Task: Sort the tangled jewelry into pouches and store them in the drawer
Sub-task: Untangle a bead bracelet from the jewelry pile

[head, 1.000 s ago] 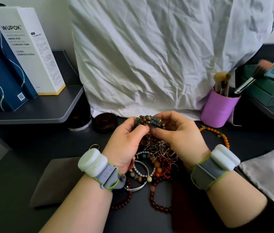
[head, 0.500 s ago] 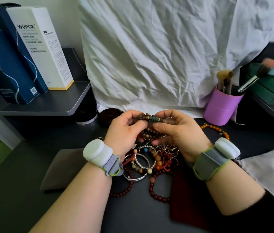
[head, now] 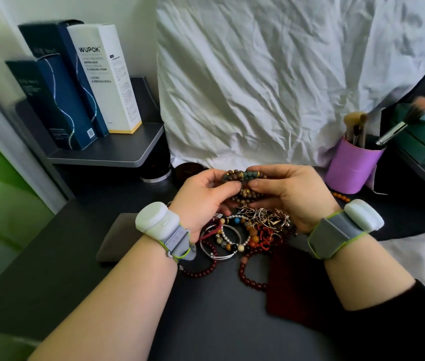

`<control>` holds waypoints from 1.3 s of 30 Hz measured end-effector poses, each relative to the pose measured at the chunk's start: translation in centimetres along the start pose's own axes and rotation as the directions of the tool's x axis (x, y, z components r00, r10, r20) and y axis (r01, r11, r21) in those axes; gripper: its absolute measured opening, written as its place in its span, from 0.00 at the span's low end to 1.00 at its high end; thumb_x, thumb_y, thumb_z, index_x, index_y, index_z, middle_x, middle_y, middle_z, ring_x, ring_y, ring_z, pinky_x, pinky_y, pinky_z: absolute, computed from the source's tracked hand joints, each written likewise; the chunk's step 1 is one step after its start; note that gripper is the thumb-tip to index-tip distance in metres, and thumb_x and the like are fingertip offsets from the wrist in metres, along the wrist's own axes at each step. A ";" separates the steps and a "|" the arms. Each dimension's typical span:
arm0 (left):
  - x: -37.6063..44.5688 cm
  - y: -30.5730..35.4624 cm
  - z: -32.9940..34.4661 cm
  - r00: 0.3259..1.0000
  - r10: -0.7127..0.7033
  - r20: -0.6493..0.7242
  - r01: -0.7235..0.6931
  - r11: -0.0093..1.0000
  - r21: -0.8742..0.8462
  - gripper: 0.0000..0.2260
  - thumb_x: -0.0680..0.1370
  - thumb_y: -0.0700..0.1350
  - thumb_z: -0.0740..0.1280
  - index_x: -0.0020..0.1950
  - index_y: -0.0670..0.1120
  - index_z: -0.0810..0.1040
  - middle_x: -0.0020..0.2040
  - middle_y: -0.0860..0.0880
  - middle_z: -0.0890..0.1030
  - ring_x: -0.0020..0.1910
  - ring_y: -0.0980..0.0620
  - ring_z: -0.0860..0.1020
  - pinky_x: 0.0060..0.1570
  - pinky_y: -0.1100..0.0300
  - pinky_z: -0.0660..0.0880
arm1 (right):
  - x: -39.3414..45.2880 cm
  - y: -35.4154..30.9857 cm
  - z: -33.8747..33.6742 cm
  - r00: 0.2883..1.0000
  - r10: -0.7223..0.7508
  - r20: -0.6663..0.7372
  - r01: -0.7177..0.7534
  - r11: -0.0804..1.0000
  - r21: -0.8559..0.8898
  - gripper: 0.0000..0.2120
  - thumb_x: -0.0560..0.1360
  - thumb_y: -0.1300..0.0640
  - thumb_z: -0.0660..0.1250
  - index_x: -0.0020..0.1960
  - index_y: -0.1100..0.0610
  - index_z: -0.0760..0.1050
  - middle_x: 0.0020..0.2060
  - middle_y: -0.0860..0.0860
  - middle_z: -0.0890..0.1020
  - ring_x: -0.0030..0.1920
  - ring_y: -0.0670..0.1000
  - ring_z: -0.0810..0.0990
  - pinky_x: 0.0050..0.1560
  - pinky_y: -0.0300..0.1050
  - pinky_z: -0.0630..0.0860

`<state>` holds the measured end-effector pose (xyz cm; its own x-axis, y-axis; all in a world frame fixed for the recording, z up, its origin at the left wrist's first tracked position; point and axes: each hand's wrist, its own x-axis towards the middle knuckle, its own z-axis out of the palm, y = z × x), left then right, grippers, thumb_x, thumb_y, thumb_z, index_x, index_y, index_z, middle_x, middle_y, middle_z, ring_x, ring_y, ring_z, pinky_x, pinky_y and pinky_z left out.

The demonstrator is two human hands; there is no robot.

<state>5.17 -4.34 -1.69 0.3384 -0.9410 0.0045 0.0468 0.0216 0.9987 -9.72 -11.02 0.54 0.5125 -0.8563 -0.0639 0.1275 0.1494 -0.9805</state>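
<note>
Head view: both hands (head: 201,196) (head: 292,194) pinch beaded bracelet (head: 244,175) stretched left-right.

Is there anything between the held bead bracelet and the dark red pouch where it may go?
Yes. Both hands, left hand and right hand, hold the bead bracelet above the jewelry pile, which lies between it and the dark red pouch.

Glossy beads (head: 242,175), matt tabletop (head: 222,321).

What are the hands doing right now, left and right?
Left hand: closed, pinching the brown and green bead bracelet above the jewelry pile.
Right hand: closed, pinching the same bracelet at its other end.
</note>
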 end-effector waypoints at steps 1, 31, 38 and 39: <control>-0.3 0.2 -0.3 1.000 -0.006 0.012 0.006 1.000 -0.002 0.05 0.74 0.38 0.70 0.47 0.45 0.79 0.40 0.47 0.81 0.33 0.52 0.78 0.26 0.63 0.72 | -0.2 -0.3 0.2 1.000 -0.005 0.006 0.005 1.000 -0.024 0.11 0.68 0.73 0.70 0.47 0.62 0.81 0.37 0.56 0.85 0.36 0.54 0.84 0.32 0.43 0.81; -7.7 -0.9 -10.2 0.972 0.043 -0.231 0.152 0.636 0.757 0.03 0.72 0.46 0.69 0.39 0.54 0.77 0.36 0.57 0.78 0.37 0.56 0.77 0.35 0.65 0.69 | -5.5 1.5 8.6 0.996 0.085 -0.019 -0.086 0.993 -0.084 0.10 0.69 0.71 0.70 0.49 0.62 0.80 0.42 0.60 0.84 0.36 0.54 0.84 0.32 0.45 0.81; -8.7 -0.8 -10.1 0.955 0.165 -0.246 0.027 0.777 0.629 0.08 0.72 0.40 0.67 0.46 0.52 0.73 0.39 0.52 0.79 0.38 0.50 0.79 0.40 0.54 0.77 | -4.8 2.6 11.1 0.990 0.135 0.035 -0.133 0.990 -0.053 0.09 0.70 0.72 0.68 0.48 0.63 0.80 0.42 0.59 0.83 0.38 0.54 0.83 0.32 0.45 0.81; -8.7 -0.7 -10.2 0.950 0.183 -0.254 0.011 0.791 0.611 0.08 0.72 0.40 0.67 0.47 0.51 0.74 0.38 0.52 0.79 0.38 0.49 0.80 0.42 0.52 0.78 | -4.7 2.8 11.2 0.990 0.137 0.029 -0.135 0.989 -0.066 0.09 0.70 0.72 0.68 0.47 0.62 0.80 0.42 0.58 0.83 0.38 0.54 0.83 0.32 0.45 0.81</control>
<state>11.79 7.32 -2.91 0.5685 -0.8040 0.1743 -0.5338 -0.1993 0.8218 -2.21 -1.04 0.23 0.5497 -0.8130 -0.1918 0.0010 0.2303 -0.9731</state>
